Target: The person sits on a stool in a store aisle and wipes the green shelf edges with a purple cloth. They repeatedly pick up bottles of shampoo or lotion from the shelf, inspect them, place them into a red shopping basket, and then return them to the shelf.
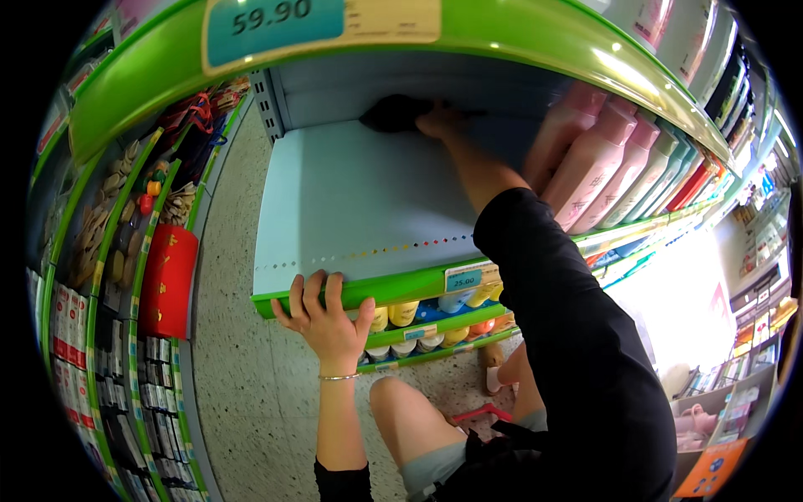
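Note:
At the back of a pale blue-grey shelf board (351,201), my right hand (439,119) holds a dark, cloth-like thing (392,114). Shadow blurs the outline of this dark thing, and its exact kind is hard to tell. My left hand (329,314) rests with spread fingers over the green front edge (401,283) of the same board, near its left corner. A thin bracelet (339,377) circles the left wrist. Right of my reaching arm, pink pump-top bottles (593,163) stand in a row on the shelf.
Another green-edged shelf (263,41) overhangs my right hand. Below the board are lower shelves with yellow containers (403,312) and white-lidded jars (378,354). Across the speckled floor (238,401) at left stands a rack with a red box (168,282). A red-pink object (483,411) lies near my legs.

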Motion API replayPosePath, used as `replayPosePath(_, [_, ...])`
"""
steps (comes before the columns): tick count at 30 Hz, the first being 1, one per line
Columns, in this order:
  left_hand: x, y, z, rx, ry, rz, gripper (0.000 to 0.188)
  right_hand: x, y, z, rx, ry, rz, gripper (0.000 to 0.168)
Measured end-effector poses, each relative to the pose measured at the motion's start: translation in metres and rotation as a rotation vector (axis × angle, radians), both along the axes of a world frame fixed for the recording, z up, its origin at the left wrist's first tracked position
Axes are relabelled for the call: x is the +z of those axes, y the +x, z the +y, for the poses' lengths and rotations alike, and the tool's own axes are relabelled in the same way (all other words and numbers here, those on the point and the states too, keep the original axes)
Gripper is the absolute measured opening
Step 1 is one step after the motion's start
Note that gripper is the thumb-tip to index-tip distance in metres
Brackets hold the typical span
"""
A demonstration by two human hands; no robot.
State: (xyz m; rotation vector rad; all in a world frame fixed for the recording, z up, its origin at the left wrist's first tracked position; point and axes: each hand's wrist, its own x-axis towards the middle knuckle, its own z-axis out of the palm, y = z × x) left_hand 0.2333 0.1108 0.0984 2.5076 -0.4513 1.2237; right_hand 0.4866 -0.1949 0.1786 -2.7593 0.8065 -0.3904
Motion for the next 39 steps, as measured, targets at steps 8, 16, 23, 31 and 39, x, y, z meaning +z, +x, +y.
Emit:
replayPosePath(8, [0.001,-0.001,-0.003,-0.029,-0.034,-0.023,0.046,0.019,-0.024,0.002,0.074,-0.058,0.195,0.075])
replayPosePath(16, [0.006,-0.004,-0.001,-0.057,-0.075,0.023,0.041,0.058,-0.105,0.04,0.29,-0.112,0.43,0.059])
replayPosePath(23, [0.012,-0.008,0.0,-0.061,-0.084,0.039,0.04,0.072,-0.191,0.067,0.433,-0.333,0.526,0.07])
replayPosePath(31, [0.014,-0.011,0.002,-0.061,-0.079,0.021,0.039,0.069,-0.255,0.063,0.615,-0.363,0.426,0.062])
replayPosePath(39, [0.018,-0.016,-0.001,-0.052,-0.051,0.086,0.04,0.064,-0.276,0.066,0.596,-0.33,0.361,0.054])
